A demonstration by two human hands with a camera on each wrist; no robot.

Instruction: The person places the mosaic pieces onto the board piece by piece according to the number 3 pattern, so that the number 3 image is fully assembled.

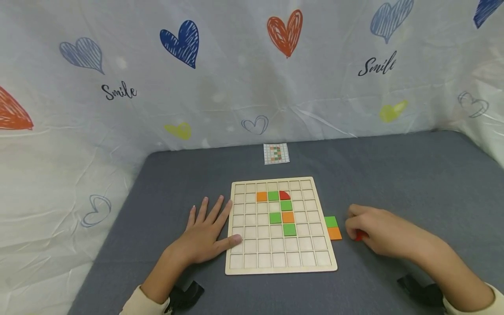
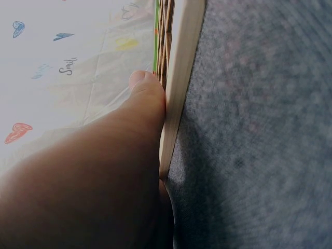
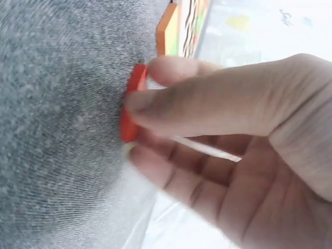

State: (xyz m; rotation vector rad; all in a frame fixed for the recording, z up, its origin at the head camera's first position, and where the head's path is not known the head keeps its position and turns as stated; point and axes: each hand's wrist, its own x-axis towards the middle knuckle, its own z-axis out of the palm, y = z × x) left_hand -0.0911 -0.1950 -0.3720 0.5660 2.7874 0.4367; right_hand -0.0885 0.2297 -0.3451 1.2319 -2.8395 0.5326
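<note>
Pinching a red piece [image 1: 359,236], the right hand [image 1: 379,229] is to the right of a pale gridded board [image 1: 280,264] in the head view. Well apart from it, the left hand [image 1: 204,238] lies with fingers spread at the board's left side, its thumb over the edge. Green, orange and red pieces fill some squares; a green tile [image 1: 330,222] and an orange tile [image 1: 334,233] lie against the board's right side. Beyond the board, a small printed card [image 1: 276,153] rests on the grey cloth [image 1: 189,175].

In the left wrist view, the left thumb presses along the board's edge, which looks thick and stiff.

In the right wrist view, thumb and fingertips grip the red piece by its faces, close to the cloth; whether it touches is unclear. It should handle as light, rigid and rather smooth, not fragile; a fingertip pinch near its rim seems the surest hold.
</note>
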